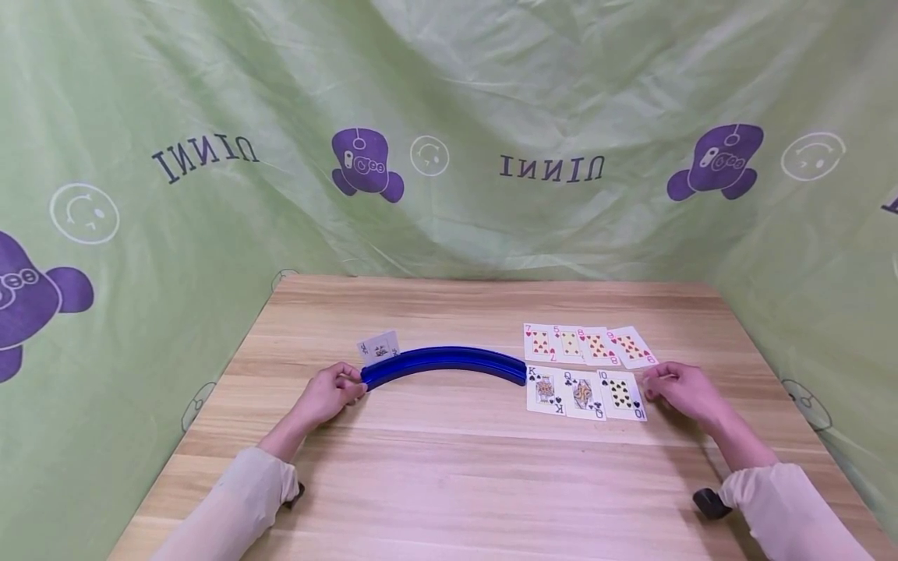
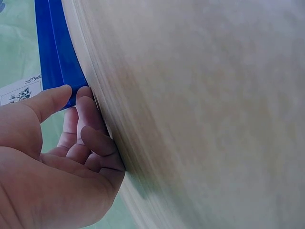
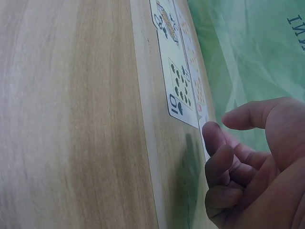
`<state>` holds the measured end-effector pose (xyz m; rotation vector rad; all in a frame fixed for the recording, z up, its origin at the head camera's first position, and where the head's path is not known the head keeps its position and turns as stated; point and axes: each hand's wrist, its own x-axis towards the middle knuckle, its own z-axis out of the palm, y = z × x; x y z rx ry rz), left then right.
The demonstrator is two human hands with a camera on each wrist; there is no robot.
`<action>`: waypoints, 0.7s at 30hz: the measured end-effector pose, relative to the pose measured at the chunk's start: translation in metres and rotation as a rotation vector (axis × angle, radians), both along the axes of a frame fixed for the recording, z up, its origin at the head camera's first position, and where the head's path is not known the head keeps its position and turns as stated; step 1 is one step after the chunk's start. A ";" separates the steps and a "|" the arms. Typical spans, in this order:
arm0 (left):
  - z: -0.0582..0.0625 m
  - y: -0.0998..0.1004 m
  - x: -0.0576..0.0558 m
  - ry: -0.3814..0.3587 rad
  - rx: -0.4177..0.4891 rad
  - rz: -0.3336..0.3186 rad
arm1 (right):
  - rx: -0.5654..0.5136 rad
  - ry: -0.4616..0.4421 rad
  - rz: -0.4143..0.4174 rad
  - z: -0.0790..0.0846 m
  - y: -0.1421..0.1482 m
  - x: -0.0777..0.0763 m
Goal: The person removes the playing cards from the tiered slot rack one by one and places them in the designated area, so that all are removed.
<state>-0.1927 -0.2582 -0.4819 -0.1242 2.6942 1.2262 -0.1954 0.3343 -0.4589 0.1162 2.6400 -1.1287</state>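
Note:
My left hand pinches the left end of a curved blue card holder between thumb and fingers, seen closely in the left wrist view. A card with a small grey-black picture leans at that end, behind the holder's rim. My right hand is beside the right end of the laid-out cards, fingers loosely bent, and the right wrist view shows nothing held. Nearest to it are the black ten and the red nine. The queen and king lie left of the ten.
Behind the black cards lies a row of overlapping red cards, with the seven, five and eight left of the nine. All are on a wooden table. A green printed cloth hangs around the back and sides.

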 end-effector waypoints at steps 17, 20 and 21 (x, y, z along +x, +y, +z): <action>-0.001 0.001 0.000 0.004 -0.010 0.011 | -0.024 0.022 0.028 0.006 -0.014 -0.003; -0.001 0.001 0.000 0.010 -0.015 0.009 | -0.037 0.029 0.038 0.008 -0.018 -0.005; -0.001 0.001 0.000 0.012 -0.016 0.009 | -0.043 0.029 0.041 0.009 -0.020 -0.005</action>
